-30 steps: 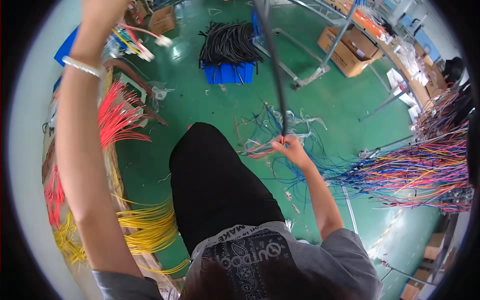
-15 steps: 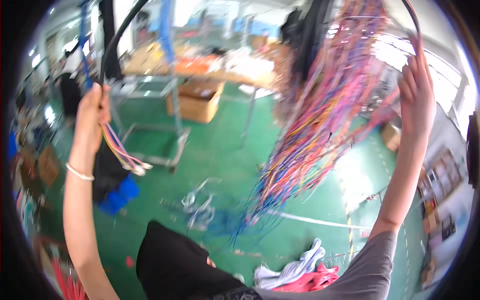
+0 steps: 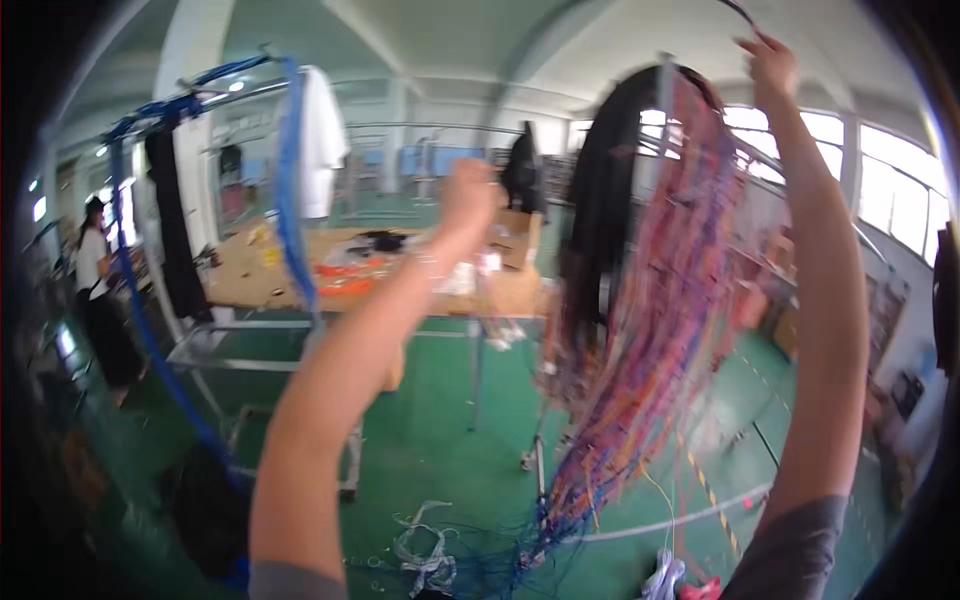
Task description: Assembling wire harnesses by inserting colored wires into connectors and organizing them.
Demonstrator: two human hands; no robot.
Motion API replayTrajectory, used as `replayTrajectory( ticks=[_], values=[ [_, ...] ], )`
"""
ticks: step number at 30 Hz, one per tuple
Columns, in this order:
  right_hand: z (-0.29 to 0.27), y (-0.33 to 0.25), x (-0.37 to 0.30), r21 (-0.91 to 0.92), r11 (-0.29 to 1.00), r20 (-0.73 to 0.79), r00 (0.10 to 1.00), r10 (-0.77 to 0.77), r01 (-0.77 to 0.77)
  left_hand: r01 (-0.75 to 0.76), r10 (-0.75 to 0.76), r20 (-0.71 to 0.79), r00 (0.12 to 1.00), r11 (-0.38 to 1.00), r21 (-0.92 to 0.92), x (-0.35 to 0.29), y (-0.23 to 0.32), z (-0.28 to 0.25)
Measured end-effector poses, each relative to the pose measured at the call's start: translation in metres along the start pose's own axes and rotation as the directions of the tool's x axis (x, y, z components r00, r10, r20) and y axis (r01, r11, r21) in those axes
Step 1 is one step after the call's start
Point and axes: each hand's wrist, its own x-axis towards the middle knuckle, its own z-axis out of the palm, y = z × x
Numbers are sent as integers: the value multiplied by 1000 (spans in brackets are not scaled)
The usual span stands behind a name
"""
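Nearest us, the left hand (image 3: 468, 205) is left of the bundle (image 3: 675, 260), curled closed. It seems to have hold of the cable (image 3: 738, 10), though blur hides the exact finger contact. The right hand (image 3: 775, 68), above and right of the bundle, has its fingers bent in on the cable near one end. We see the cable, dark and thin, arch from the left hand over the bundle, leave the top of view and come down to the right hand; we take it for one length. White connectors (image 3: 503, 335) dangle below the left hand, left of the bundle.

Beyond the hands, the bundle hangs by a metal post (image 3: 666, 100), black strands (image 3: 603, 180) just left of it. Loose wires (image 3: 425, 555) lie on the floor left of its foot. Farther back and left of the bundle stands a table (image 3: 235, 275); far left of it, a co-worker (image 3: 95, 250).

Risks, our judgement: connectors could snag in the bundle if the cable swings right; a light right-hand hold could let the end slip; a cable sagging between the hands could drag across the bundle's top and disturb strands.
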Motion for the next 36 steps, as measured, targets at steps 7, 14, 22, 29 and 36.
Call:
replayTrajectory(
  ticks=[7, 14, 22, 29, 36],
  values=[
    [37, 159, -34, -652, 757, 242, 960, 140, 53, 190, -209, 231, 950, 977, 100, 26, -118, 47],
    [169, -141, -165, -139, 897, 184, 901, -393, 419, -316, 63, 861, 505, 942, 116, -53, -164, -138],
    [477, -534, -362, 453, 636, 824, 22, -566, -625, 107, -378, 628, 680, 899, 425, 40, -97, -465],
    [777, -730, -408, 300, 156, 951, 308, 26, -941, 456, -467, -72, 881, 800, 390, 79, -67, -709],
    [812, -731, -409, 638, 649, 465, 879, 105, -415, 553, -509, -218, 833, 771, 316, 104, -61, -777]
  ],
)
